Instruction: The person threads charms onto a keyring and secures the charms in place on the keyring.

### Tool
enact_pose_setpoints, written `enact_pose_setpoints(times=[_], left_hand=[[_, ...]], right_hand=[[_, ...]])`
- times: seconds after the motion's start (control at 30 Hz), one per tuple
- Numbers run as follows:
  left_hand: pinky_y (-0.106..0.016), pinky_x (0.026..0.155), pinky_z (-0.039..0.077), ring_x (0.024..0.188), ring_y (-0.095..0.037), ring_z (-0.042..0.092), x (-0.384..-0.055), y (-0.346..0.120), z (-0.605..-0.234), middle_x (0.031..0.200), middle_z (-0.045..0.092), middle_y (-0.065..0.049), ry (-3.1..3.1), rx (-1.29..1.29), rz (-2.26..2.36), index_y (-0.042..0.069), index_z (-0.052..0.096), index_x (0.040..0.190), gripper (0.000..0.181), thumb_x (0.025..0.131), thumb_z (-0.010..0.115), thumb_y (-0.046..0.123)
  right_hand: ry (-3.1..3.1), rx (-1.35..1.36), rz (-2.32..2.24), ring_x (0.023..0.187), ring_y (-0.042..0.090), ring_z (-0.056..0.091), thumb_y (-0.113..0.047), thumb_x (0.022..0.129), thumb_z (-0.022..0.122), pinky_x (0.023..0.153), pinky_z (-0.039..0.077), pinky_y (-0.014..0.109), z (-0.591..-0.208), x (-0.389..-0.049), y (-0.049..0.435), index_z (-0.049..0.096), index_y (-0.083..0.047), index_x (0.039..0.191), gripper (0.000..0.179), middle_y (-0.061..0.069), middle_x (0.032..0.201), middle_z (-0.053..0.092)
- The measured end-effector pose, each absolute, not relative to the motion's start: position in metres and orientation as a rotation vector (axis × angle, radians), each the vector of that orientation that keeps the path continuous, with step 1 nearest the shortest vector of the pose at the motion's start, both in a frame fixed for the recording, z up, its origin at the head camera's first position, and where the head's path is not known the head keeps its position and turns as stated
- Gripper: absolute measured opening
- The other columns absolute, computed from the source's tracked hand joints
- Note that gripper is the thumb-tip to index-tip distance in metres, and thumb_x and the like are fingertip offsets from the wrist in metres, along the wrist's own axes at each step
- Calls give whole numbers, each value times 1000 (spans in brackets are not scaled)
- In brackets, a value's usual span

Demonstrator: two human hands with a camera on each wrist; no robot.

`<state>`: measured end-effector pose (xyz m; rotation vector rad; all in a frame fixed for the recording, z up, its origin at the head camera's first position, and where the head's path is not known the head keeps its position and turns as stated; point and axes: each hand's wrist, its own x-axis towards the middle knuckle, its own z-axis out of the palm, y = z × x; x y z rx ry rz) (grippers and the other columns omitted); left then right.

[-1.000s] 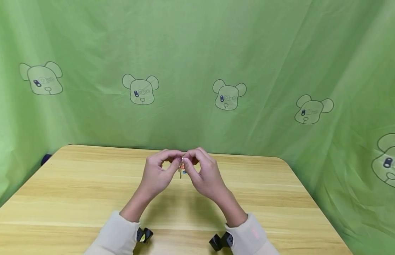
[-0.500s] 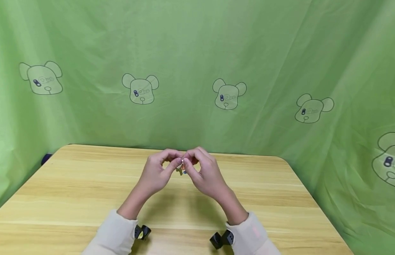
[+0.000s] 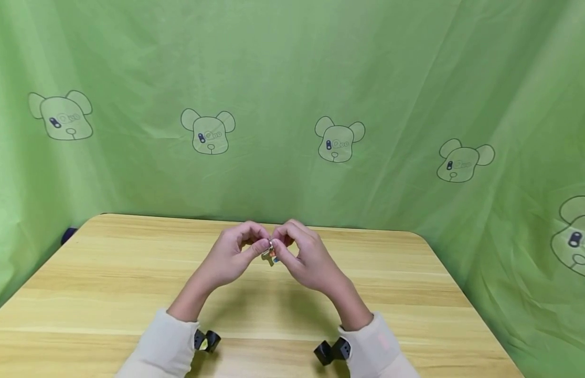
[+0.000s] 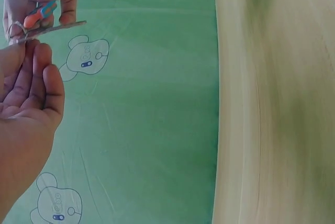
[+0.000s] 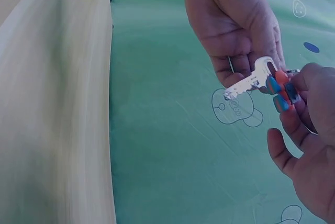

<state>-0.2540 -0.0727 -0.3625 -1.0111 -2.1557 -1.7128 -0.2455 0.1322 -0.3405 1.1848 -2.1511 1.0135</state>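
You held a small metal key (image 5: 246, 84) in the air above the desk (image 3: 131, 294), its blade slanting down. To the left of the key, the fingers of your left hand (image 3: 231, 257) were pinching it by its head end, thumb against index finger; whether they caught the ring too was hidden. To the right of the key, your right hand (image 3: 311, 260) pinched the wire key ring (image 4: 18, 23) between thumb and index finger. You likely gripped so close to the key's head because the ring was thin, and a grip from each side would steady it; that also left the blade free. An orange-and-blue charm (image 4: 35, 18) hung just beside the key, apparently attached to the ring, though whether the key was threaded on could not be told. No container showed in any view, so the key and charm rested in nothing but your grip. Beyond the key hung a green curtain (image 3: 273, 63) printed with bear heads.
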Motion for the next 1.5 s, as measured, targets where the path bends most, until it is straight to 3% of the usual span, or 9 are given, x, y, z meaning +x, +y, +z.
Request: enact_pose_setpoints(times=[0.27,0.63,1.2,1.5], left_hand=[[-27,68,50,85,-22,64,-251,-74,-359,97,70,-4,-2189,-997,-1776,6,67,103,4,101,65,9],[-36,83,55,84,-18,65,-251,-73,-358,90,70,0,-2125,-961,-1675,8,69,102,3,100,67,8],[-32,77,55,82,-16,65,-250,-70,-355,92,73,-5,-2070,-933,-1600,8,72,107,9,100,67,9],[-30,75,55,84,-12,67,-252,-71,-358,96,76,6,-2091,-935,-1472,12,77,103,8,98,70,14]], right_hand=[[-2158,1248,1004,85,10,57,-3,99,62,76,54,28,-336,-244,135,64,-10,97,8,-4,90,60],[-2170,1241,998,84,10,57,-5,101,61,73,55,31,-333,-243,137,65,-7,97,6,-4,89,60],[-2136,1224,968,83,9,58,-4,99,62,72,56,33,-333,-244,138,64,-8,96,6,-4,89,61],[-2129,1212,954,84,10,58,-2,99,63,74,54,26,-335,-246,139,65,-9,96,8,-4,89,61]])
